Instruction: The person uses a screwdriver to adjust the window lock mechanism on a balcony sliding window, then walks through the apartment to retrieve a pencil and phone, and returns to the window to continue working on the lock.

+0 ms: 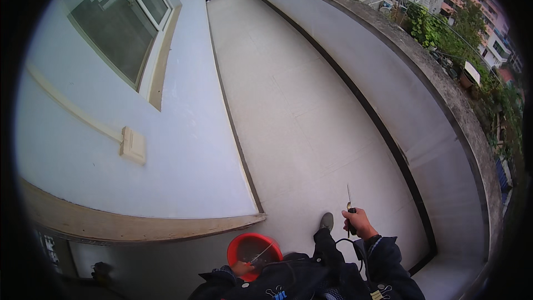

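Raised in front of my right side, my right hand [361, 222] is closed round the black handle of a slim tool [352, 219]. A thin, straight metal blade or shaft points up and away from it; its exact kind is too small to make out. Low at the left, my left hand [241, 268] is closed on a thin metal tool [261, 254] with a reddish handle end. That tool slants across the opening of a red plastic bucket [233, 249], which stands beside me. My jacket hides the bucket's near part, and its contents are dark.
A long pale balcony floor [277, 111] runs ahead. A low parapet [388, 72] with a dark base strip bounds it on the right. Along the left stand a white wall [189, 150], a window [122, 28] and a jutting wooden-looking ledge [139, 228]. My shoe [327, 221] is near my right hand.
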Motion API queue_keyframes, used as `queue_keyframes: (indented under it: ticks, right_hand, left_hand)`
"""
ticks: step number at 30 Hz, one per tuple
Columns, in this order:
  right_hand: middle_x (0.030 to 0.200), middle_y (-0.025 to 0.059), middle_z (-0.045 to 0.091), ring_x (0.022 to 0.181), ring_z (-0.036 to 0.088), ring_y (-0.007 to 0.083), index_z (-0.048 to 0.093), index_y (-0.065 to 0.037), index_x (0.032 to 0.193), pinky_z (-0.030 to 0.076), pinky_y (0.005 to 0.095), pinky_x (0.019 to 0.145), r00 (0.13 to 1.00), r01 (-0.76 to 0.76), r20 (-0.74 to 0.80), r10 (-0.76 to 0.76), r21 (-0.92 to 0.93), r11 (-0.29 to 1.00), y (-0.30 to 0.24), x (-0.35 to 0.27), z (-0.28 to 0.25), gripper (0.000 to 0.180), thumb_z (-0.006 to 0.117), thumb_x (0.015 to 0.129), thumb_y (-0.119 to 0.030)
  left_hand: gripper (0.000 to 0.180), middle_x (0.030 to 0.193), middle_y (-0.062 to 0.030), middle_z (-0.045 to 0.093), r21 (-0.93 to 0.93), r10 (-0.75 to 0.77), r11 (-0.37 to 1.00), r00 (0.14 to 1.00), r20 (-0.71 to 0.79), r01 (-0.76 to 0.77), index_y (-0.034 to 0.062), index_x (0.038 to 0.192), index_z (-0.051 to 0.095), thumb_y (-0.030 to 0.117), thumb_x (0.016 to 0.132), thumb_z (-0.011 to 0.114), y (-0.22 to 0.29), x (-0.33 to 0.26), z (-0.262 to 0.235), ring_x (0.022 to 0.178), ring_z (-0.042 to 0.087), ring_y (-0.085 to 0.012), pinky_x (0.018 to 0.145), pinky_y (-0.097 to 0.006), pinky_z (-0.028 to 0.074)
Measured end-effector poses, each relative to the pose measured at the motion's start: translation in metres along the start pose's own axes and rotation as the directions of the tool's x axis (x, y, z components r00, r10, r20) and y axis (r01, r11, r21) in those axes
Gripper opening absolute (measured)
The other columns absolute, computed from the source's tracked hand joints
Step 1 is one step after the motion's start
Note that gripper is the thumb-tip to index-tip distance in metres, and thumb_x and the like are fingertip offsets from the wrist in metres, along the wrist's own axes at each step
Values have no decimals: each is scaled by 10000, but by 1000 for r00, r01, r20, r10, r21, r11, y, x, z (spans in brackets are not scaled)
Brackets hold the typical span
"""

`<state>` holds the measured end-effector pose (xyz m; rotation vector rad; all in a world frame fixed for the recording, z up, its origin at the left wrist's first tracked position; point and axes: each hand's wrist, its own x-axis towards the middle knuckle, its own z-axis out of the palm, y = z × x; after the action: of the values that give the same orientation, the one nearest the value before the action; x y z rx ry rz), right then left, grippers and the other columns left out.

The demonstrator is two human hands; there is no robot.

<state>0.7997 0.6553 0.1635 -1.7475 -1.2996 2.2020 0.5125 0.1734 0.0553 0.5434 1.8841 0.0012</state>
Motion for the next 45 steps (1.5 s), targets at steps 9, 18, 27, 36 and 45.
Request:
queue_keyframes:
  ticks: [9,18,27,36,45]
  right_hand:
    - [665,75,584,535,589,184,550,-7,836,544,351,521,978,62,206,-16,-219,974,-167,145,-2,247,694,913,-193]
    - [656,90,577,527,597,213,542,-5,831,543,373,524,931,95,357,67,-418,904,-330,275,76,246,700,920,-171]
    - [674,82,592,539,606,191,568,-8,816,540,347,515,931,99,340,134,-587,804,-464,380,137,238,708,905,-178]
    - [769,115,658,607,651,191,628,33,866,582,350,605,844,306,469,261,-820,484,-535,497,251,340,754,871,-283]
    - [776,111,667,625,669,202,644,55,920,579,341,606,866,271,390,313,-892,361,-546,548,269,384,752,869,-311]
  left_hand:
    - [488,871,-164,683,228,288,931,957,31,-287,87,1102,681,524,996,491,101,31,11,799,700,-316,730,-447,555]
    - [432,1009,-164,689,-313,11,950,1000,-29,-19,115,1065,683,484,993,469,196,115,-36,856,663,-412,805,-515,526]
    - [520,1406,-191,457,-405,-45,912,996,71,70,154,1375,523,515,1030,377,250,236,-125,1282,400,-419,1083,-504,319]
    - [570,1504,-201,400,-451,-141,885,990,-22,117,157,1443,483,532,1032,360,271,333,-234,1397,334,-421,1153,-498,266]
    - [530,1362,-198,485,-488,-233,861,965,-122,146,130,1317,542,535,1005,403,277,395,-320,1263,426,-418,1057,-497,335]
